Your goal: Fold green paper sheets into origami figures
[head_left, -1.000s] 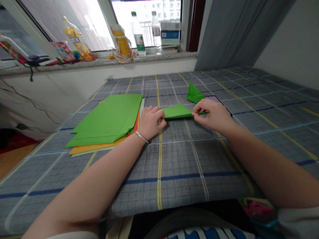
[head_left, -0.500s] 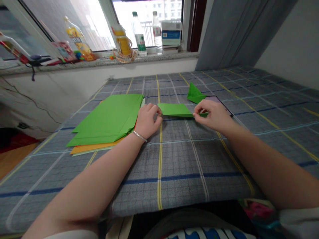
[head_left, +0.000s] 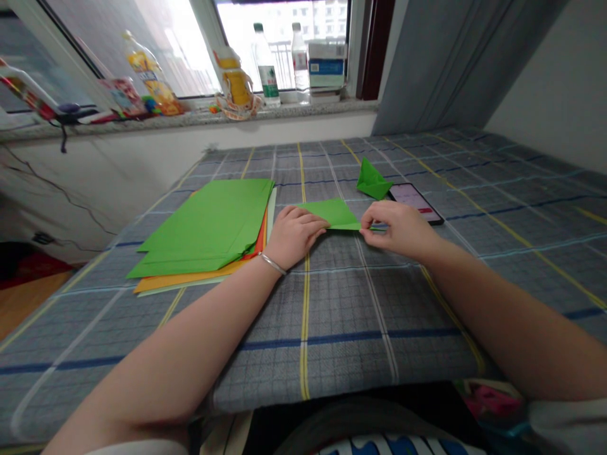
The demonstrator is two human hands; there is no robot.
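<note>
Nearest us, the left hand (head_left: 294,237) lies curled, its fingertips (head_left: 320,222) over the left end of a folded green paper (head_left: 336,213); whether they grip or only press, we cannot tell. The right hand (head_left: 397,229) pinches the narrow right tip between thumb and forefinger. The paper's long axis runs crosswise between the hands. Its ends are hidden under the fingers. Farther on: a stack of coloured paper (head_left: 203,227) to the left, a green folded paper shape (head_left: 373,180) and a smartphone (head_left: 413,203) to the right.

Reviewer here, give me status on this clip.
Left hand holding folded green sheet, right hand pinching its right end. Green paper shape and smartphone just beyond. Coloured paper stack beside left hand.
</note>
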